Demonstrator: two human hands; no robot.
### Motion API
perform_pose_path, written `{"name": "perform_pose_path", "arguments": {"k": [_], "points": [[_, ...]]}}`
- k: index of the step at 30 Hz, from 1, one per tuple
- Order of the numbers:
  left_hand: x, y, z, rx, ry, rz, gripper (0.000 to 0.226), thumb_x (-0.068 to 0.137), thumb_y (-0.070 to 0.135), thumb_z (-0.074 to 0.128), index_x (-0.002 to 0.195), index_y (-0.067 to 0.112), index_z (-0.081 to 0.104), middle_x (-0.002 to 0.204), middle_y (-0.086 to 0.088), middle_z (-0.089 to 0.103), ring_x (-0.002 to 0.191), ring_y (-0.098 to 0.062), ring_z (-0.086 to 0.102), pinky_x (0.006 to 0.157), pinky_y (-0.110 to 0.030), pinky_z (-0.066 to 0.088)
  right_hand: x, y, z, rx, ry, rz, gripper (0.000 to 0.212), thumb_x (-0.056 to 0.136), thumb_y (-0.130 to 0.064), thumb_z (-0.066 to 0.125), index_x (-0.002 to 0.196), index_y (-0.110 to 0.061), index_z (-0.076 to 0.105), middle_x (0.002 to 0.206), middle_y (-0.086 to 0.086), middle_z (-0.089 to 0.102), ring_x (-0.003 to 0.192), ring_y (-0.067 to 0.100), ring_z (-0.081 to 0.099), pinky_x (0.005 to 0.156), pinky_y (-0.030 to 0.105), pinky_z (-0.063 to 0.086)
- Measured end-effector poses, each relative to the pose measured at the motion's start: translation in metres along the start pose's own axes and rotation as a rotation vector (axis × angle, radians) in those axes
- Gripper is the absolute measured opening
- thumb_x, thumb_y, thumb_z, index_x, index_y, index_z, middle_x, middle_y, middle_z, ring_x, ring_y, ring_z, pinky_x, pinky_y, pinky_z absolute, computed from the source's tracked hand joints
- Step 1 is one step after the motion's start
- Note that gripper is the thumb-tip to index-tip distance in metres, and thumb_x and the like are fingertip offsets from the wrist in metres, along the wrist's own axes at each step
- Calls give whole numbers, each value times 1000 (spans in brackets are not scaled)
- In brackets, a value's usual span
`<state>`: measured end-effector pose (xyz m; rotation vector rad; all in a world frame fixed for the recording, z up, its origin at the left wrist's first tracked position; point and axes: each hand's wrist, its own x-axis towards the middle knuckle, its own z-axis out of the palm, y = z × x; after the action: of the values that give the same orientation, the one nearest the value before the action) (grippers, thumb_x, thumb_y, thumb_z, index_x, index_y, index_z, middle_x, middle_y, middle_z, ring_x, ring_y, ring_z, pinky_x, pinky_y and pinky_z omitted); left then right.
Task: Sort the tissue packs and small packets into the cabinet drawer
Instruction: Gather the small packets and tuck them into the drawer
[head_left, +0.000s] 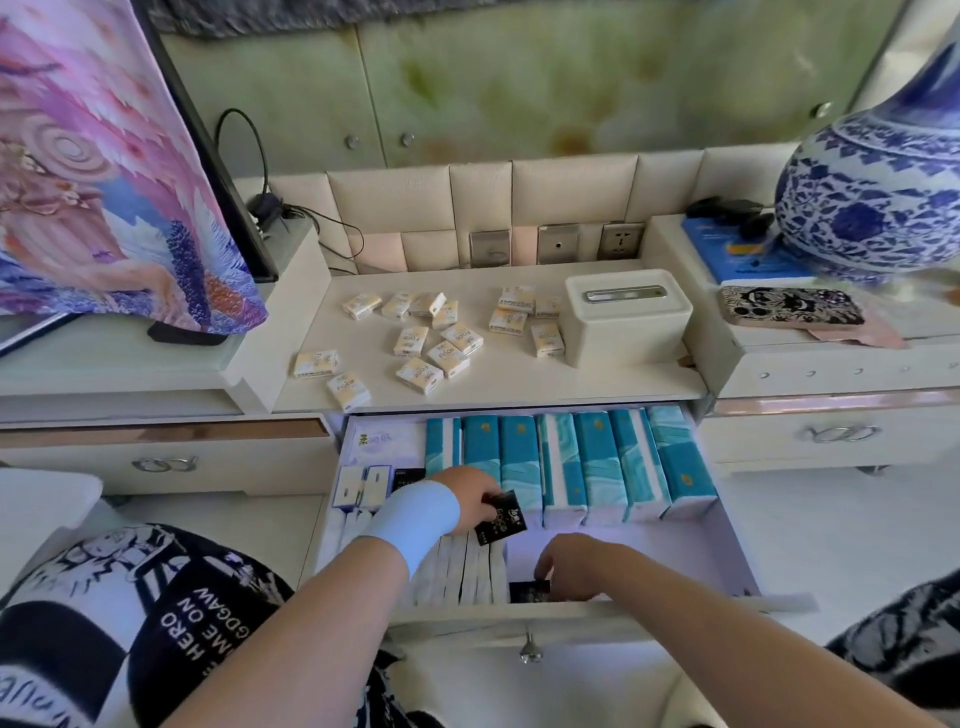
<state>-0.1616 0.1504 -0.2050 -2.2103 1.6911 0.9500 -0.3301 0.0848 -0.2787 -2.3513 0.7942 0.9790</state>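
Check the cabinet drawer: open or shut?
Open. The drawer is pulled out, and the teal tissue packs stand exposed inside it.

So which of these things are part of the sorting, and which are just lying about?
Part of the job: open drawer, teal tissue packs, cream packets on the counter, black packet in the left hand, second black packet held by the right hand.

Just lying about: white tissue box, blue-and-white vase, patterned phone case, draped cloth.

My left hand (467, 493) hides a corner of the upper black packet (505, 521); my right hand (576, 564) covers most of the lower black packet (527, 591); the vase (878, 197) is cut off.
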Motion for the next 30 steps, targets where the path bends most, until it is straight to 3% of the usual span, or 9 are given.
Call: {"name": "perform_pose_path", "arguments": {"k": [4, 6, 8, 12, 16, 22, 25, 27, 30], "points": [[14, 13, 12, -88, 32, 16, 29, 98, 27, 52, 126, 22, 60, 122, -5, 61, 109, -26, 58, 85, -32, 44, 2, 6, -22, 451, 29, 7, 39, 95, -7, 44, 132, -10, 55, 119, 10, 64, 100, 27, 69, 75, 37, 56], [20, 21, 17, -137, 31, 20, 27, 96, 26, 53, 122, 21, 62, 115, -4, 64, 104, -26, 60, 83, -33, 47, -1, 11, -34, 924, -32, -22, 31, 93, -10, 46, 123, -6, 55, 108, 11, 69, 84, 22, 72, 61, 31, 51], [25, 28, 21, -173, 34, 20, 29, 95, 28, 55, 123, 20, 62, 116, -5, 65, 103, -26, 61, 85, -34, 48, -6, 20, -41, 1060, -52, -42, 23, 92, -8, 52, 113, -2, 58, 97, 16, 70, 73, 20, 70, 57, 27, 47], [33, 32, 30, -138, 70, 13, 35, 93, 32, 57, 128, 29, 51, 113, -2, 66, 97, -24, 62, 82, -35, 51, 1, 34, -33, 948, 67, 49, 13, 86, 0, 65, 99, 2, 66, 80, 17, 67, 55, 15, 57, 54, 22, 46], [37, 28, 34, -129, 49, 71, 48, 97, 18, 48, 136, 44, 35, 113, -9, 65, 96, -30, 63, 84, -44, 53, 16, 25, -7, 588, 42, 117, 18, 80, -13, 74, 91, -8, 61, 75, 8, 60, 65, 22, 57, 57, 28, 47], [38, 18, 36, 7, -5, 113, 51, 99, 11, 46, 142, 37, 37, 122, -13, 60, 106, -31, 58, 89, -40, 48, 25, 4, 13, 260, 1, 63, 53, 82, -33, 73, 128, -14, 55, 112, 7, 61, 104, 25, 60, 88, 33, 48], [38, 14, 34, -10, 2, 115, 51, 99, 12, 44, 142, 39, 35, 124, -11, 59, 105, -31, 58, 91, -42, 49, 23, 2, 11, 79, -61, 62, 23, 94, -30, 58, 103, -9, 62, 97, 14, 61, 86, 29, 56, 75, 32, 43], [36, 13, 34, -60, 32, 117, 52, 99, 11, 42, 142, 40, 34, 133, -8, 54, 113, -30, 55, 94, -40, 47, 22, 3, 10, 68, -87, 121, 25, 94, -26, 57, 77, -7, 54, 79, 10, 55, 71, 26, 50, 69, 31, 40], [37, 9, 32, -138, 97, 106, 52, 100, 13, 41, 143, 41, 34, 136, -7, 50, 115, -29, 54, 96, -40, 46, 28, 9, 7, 163, -134, 185, 21, 90, -21, 64, 79, -8, 53, 88, 13, 64, 58, 20, 51, 63, 28, 45]]}}
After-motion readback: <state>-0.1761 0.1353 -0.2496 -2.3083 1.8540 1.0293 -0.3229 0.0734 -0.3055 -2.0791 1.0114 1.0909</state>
